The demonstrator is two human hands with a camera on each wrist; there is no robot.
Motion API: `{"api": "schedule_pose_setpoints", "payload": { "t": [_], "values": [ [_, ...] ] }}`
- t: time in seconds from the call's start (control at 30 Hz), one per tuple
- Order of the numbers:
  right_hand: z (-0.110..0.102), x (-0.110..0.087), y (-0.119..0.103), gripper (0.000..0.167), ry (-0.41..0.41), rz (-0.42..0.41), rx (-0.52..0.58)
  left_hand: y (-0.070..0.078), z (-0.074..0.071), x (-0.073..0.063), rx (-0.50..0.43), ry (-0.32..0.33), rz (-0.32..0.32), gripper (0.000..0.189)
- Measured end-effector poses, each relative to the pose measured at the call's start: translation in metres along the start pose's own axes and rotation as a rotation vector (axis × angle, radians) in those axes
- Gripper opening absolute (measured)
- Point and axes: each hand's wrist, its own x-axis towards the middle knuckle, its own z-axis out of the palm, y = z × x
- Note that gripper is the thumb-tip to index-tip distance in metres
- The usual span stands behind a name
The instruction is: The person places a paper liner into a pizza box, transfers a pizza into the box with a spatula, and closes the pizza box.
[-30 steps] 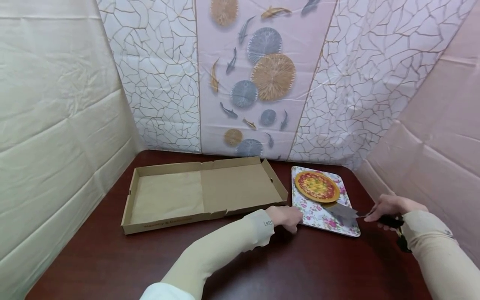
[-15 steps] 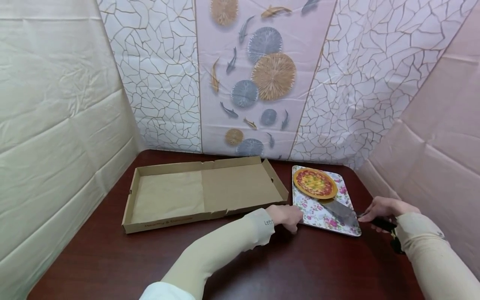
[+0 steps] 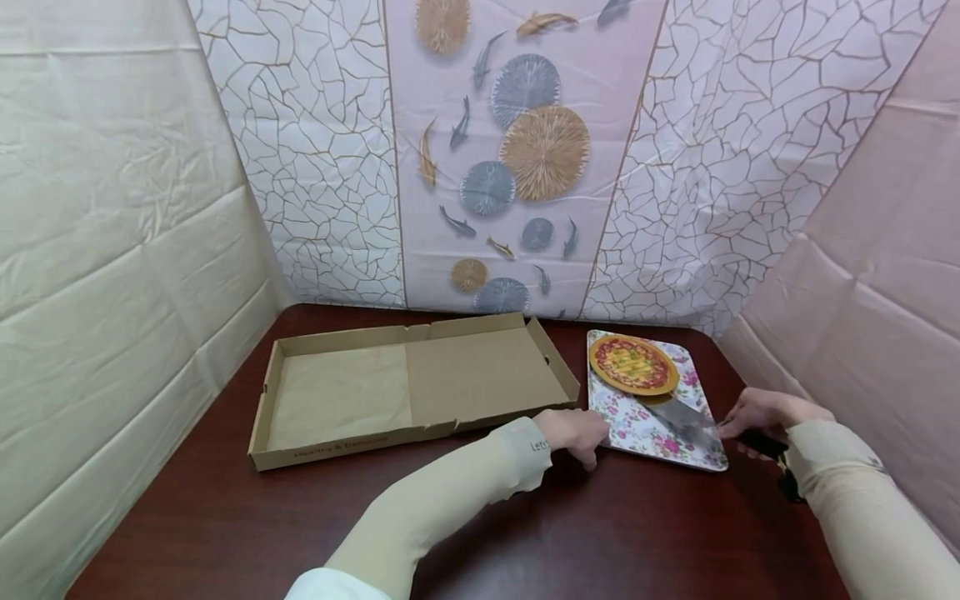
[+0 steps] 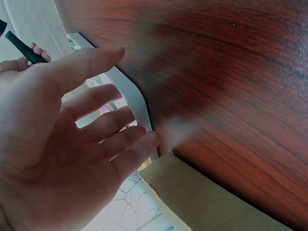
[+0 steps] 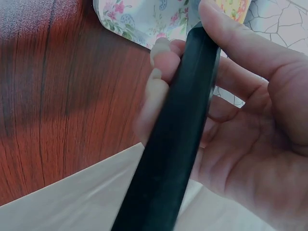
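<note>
A small pizza with an orange rim lies toward the back of a white floral tray. My right hand grips the black handle of a spatula, thumb along its top and fingers curled below. The metal blade slopes over the tray, its front end under the near edge of the pizza. At the tray's near left corner is my left hand. In the left wrist view its fingers are loosely extended along the tray's rim, the thumb apart from them.
A cardboard pizza box lies unfolded left of the tray, a paper sheet covering its left half. The dark red wooden table extends in front. Cloth walls enclose the back and both sides.
My right hand has moved left and slightly forward with the spatula. The pizza has shifted back and a little left on the tray. My left hand stays at the tray's corner.
</note>
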Motion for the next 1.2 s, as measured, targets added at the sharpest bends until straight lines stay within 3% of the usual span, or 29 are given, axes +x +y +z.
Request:
{"api": "schedule_pose_setpoints", "payload": {
  "t": [0.23, 0.47, 1.2],
  "values": [
    [0.002, 0.002, -0.002, 0.017, -0.003, 0.002, -0.008, 0.001, -0.001, 0.001, -0.009, -0.018, -0.014, 0.047],
    [0.0, 0.008, -0.008, 0.022, 0.003, -0.014, -0.053, 0.0, -0.003, -0.003, -0.021, -0.012, -0.015, 0.045],
    [0.009, 0.021, -0.004, 0.023, 0.079, -0.018, -0.072, 0.001, -0.004, -0.001, 0.012, 0.001, 0.024, 0.007]
  ]
}}
